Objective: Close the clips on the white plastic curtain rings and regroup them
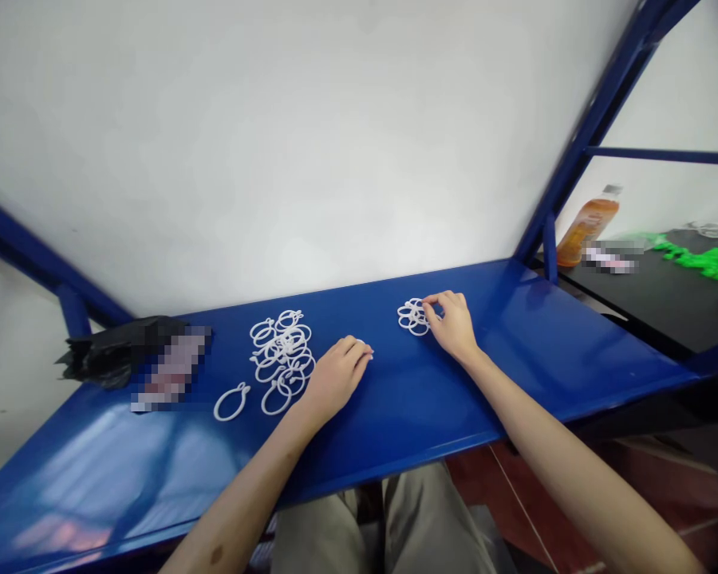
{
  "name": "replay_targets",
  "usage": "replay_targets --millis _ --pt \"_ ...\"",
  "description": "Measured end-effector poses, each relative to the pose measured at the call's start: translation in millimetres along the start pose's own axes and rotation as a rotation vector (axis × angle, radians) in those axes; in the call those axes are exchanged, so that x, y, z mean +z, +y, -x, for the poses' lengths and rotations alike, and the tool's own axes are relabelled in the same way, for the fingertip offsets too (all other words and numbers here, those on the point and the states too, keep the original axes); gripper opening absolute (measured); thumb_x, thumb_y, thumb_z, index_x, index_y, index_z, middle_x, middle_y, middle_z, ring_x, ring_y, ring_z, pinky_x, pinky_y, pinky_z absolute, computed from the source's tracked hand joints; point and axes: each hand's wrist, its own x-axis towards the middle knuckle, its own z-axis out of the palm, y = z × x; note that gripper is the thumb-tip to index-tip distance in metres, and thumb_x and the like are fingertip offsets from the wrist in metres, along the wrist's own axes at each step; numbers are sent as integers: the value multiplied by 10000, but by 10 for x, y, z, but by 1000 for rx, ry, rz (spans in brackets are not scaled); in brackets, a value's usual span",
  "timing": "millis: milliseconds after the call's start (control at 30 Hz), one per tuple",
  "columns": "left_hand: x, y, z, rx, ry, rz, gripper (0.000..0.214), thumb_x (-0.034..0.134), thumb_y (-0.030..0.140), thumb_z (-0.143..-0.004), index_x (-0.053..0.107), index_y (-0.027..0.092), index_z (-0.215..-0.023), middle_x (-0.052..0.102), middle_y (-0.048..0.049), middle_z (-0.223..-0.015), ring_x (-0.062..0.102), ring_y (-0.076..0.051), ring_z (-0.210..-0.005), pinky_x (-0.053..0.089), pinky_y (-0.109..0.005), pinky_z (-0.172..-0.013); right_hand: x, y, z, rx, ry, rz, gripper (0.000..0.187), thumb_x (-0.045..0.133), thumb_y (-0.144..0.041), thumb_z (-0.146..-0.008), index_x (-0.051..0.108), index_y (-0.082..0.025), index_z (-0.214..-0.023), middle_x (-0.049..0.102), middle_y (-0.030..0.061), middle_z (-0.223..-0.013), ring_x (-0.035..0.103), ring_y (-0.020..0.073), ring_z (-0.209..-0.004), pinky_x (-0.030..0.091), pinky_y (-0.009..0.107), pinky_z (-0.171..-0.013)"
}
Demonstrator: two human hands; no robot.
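A loose heap of white plastic rings (282, 355) lies on the blue shelf (514, 359), left of centre. One ring (232, 401) sits apart at the heap's near left. My left hand (335, 375) rests palm down just right of the heap, fingers curled, a small white piece showing at its fingertips. A smaller cluster of white rings (412, 316) lies further right. My right hand (451, 323) touches that cluster's right edge, thumb and forefinger pinched on a ring.
A black bag (120, 351) with a blurred label lies at the shelf's left. Blue frame posts (580, 135) rise at the right. Beyond them a black table holds an orange drink bottle (586, 227) and green parts (706, 259). A white wall stands behind.
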Motion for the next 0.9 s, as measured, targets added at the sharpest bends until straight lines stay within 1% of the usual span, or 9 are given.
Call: replay_targets --millis 100,167,300,400,500,600,700,800,900 --pt "-40 44 -17 -41 65 189 165 466 270 -1017 621 216 -1004 627 -21 -926 627 -144 -858 510 -290 -837 15 -230 109 -124 -59 -70 158 531 -284 -984 667 -223 -931 699 73 -935 578 253 -921 478 420 -888" --pt "-63 60 -35 -104 95 287 119 551 296 -977 626 215 -1022 623 -10 -893 619 -141 -814 517 -294 -807 37 -389 187 -217 -145 -142 140 527 -274 -993 656 -222 -979 699 69 -962 600 243 -942 489 417 -901" --pt "-89 67 -63 -307 105 599 172 639 358 -906 624 206 -985 646 -1 -858 632 -133 -737 548 -292 -727 132 -638 264 -345 -336 -244 190 523 -215 -981 613 -215 -1147 678 89 -1133 621 229 -1071 508 395 -944" --pt "-88 41 -85 -470 121 920 233 626 419 -902 593 195 -956 632 17 -783 633 -120 -655 581 -298 -668 283 -775 253 -323 -428 -319 200 534 -217 -975 599 -202 -1164 689 89 -1123 660 203 -984 535 350 -866" --pt "-72 -3 -109 -562 203 1137 320 701 453 -833 585 178 -949 643 6 -820 654 -130 -683 613 -324 -656 447 -868 245 -227 -405 -413 146 504 -247 -1006 620 -203 -1083 717 45 -948 674 165 -809 528 298 -759" --pt "-53 -29 -130 -618 276 1176 372 757 435 -772 604 168 -982 658 -1 -830 671 -142 -707 626 -339 -656 516 -891 262 -131 -349 -511 146 533 -288 -1008 617 -212 -1101 715 9 -846 673 144 -726 520 267 -713" --pt "-40 -27 -135 -621 255 1117 349 762 404 -757 638 166 -980 675 -9 -813 684 -165 -750 630 -346 -666 480 -867 285 -66 -326 -579 128 589 -326 -985 631 -209 -1017 721 4 -816 680 143 -699 518 252 -672" --pt "-33 -17 -113 -592 226 987 255 732 377 -770 655 169 -896 711 -34 -877 690 -173 -784 617 -331 -678 424 -837 309 -132 -307 -554 180 583 -350 -993 653 -208 -906 731 27 -846 687 155 -737 518 261 -686" --pt "-36 -9 -66 -572 205 827 131 681 303 -789 645 181 -822 736 -31 -880 687 -157 -735 581 -302 -681 382 -795 335 -271 -296 -474 199 551 -341 -1012 660 -208 -912 716 47 -853 675 164 -762 511 268 -692"
